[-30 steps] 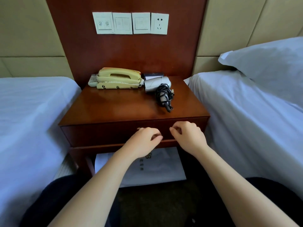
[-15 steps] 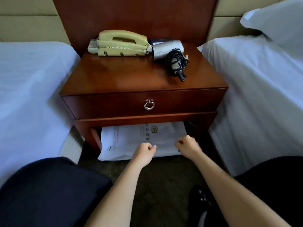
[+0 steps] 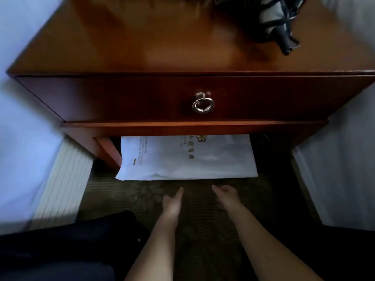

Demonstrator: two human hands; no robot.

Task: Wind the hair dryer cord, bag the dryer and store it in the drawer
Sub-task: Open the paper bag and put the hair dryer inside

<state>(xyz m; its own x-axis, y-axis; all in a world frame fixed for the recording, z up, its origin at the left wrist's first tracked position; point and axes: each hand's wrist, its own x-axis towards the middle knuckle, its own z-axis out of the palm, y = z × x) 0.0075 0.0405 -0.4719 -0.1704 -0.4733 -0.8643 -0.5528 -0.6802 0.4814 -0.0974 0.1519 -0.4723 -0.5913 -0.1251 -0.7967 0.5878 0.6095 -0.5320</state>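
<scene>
The silver hair dryer [image 3: 272,17] lies on the wooden nightstand [image 3: 162,47] at the top right, its black cord [image 3: 284,35] wound around the handle. The drawer [image 3: 142,98] below is closed, with a metal ring pull [image 3: 203,105] at its middle. A flat white bag [image 3: 186,159] with printed text lies on the floor under the nightstand. My left hand [image 3: 172,201] and my right hand [image 3: 227,196] hover just in front of the bag's near edge. Both hold nothing, with fingers loosely apart and pointing toward the bag.
White-sheeted beds flank the nightstand, one on the left [image 3: 24,138] and one on the right [image 3: 345,169]. Dark carpet [image 3: 203,230] covers the floor between them. My dark-clothed knees [image 3: 60,250] fill the bottom left.
The view has dropped and moved closer to the nightstand. Both hands have come down from the drawer front to floor level and their fingers have opened near the bag's edge.
</scene>
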